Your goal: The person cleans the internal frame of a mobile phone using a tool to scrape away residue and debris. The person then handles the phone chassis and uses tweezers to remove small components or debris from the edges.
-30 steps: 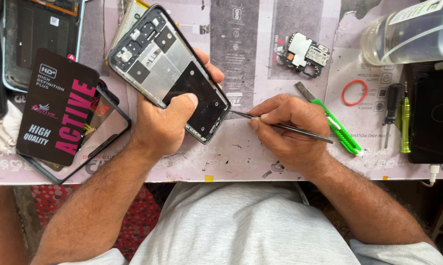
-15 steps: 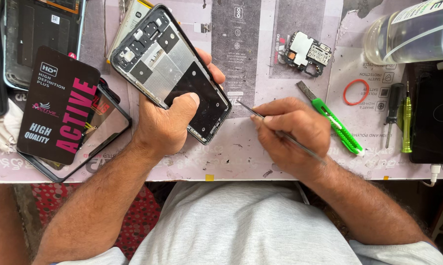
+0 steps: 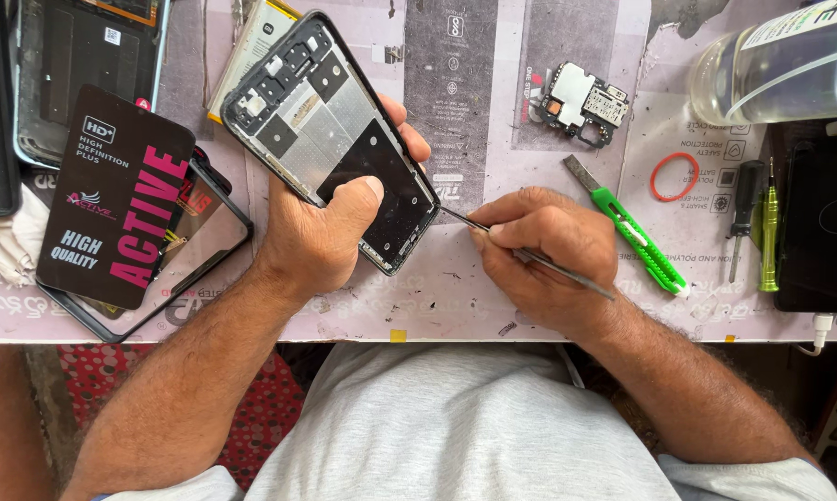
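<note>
I see the left hand (image 3: 321, 237) closed around an opened phone frame (image 3: 330, 139), holding it tilted above the work mat (image 3: 492, 93), with the thumb pressed on its dark lower part. The right hand (image 3: 543, 255) grips a thin metal tool (image 3: 530, 255) like a pen, and its tip touches the lower right edge of the frame. Near the right hand lie a green utility knife (image 3: 636, 237), a red rubber ring (image 3: 673, 176) and a small circuit board (image 3: 581, 102), and a dark printed card (image 3: 117, 209) lies left.
</note>
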